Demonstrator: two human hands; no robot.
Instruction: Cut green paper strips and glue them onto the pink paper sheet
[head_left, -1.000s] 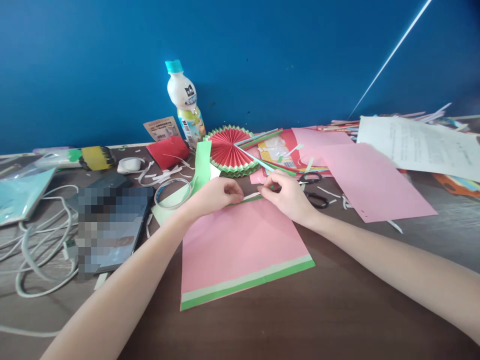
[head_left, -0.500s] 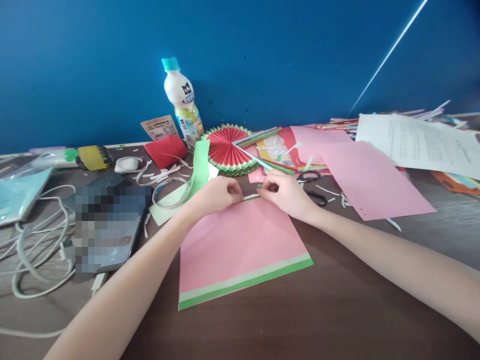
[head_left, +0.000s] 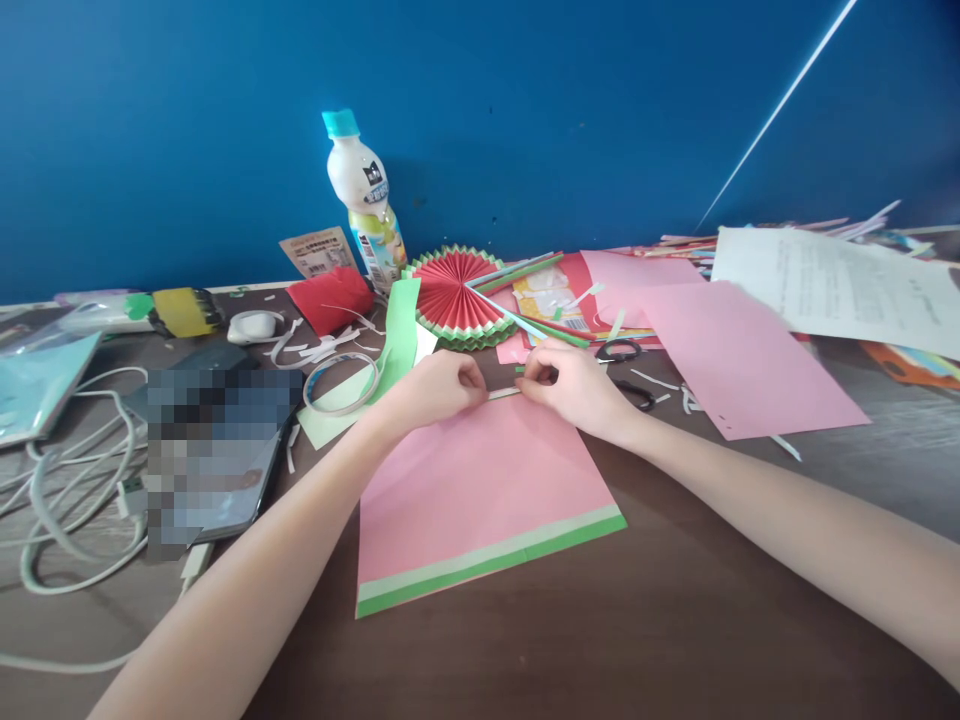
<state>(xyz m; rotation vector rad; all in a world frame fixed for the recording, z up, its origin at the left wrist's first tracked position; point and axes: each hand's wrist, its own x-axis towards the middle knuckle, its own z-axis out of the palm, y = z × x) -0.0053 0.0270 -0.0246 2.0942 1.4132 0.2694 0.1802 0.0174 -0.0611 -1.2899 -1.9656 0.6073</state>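
Note:
A pink sheet of paper lies flat in front of me, with a pale green and a bright green band along its near edge. Both hands are at its far edge, where a narrow whitish strip shows between them. My left hand is closed, thumb and fingers pinching the paper's far edge. Close by on the right, my right hand pinches the same edge in the same way. My fingers hide parts of this edge. Black scissor handles show just beyond my right hand.
Left of my left hand lie a tape roll, a green paper strip and a phone with cables. Behind stand a bottle and a pleated red-and-green paper fan. More pink paper and a printed sheet lie right.
The whitish strip at the paper's far edge shows slightly more plainly between my fingers. Both hands have stayed almost in place, and the paper has barely moved.

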